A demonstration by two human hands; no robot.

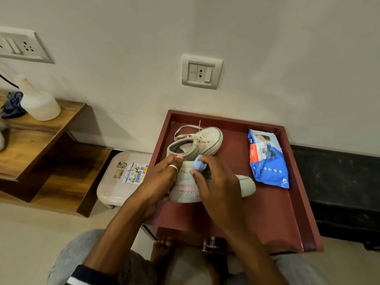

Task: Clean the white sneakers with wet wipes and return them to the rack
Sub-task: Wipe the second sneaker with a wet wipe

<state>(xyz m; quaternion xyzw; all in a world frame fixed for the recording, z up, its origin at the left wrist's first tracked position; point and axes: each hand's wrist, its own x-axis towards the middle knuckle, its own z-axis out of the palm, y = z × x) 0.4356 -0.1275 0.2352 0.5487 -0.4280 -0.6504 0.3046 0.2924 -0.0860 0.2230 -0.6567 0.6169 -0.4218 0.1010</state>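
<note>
2 white sneakers sat on red tray by wall. Left hand gripped heel end of near sneaker, tipped on side. Right hand pinched bunched blue wipe against its upper. Far sneaker stood upright just behind, laces loose. Wet wipes pack lay at tray's right, apart from shoes.

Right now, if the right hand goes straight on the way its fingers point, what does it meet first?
Most likely the second sneaker, lying just behind the sneaker being wiped. The right hand points up-left with a blue wipe in its fingertips; depth is unclear.
</note>
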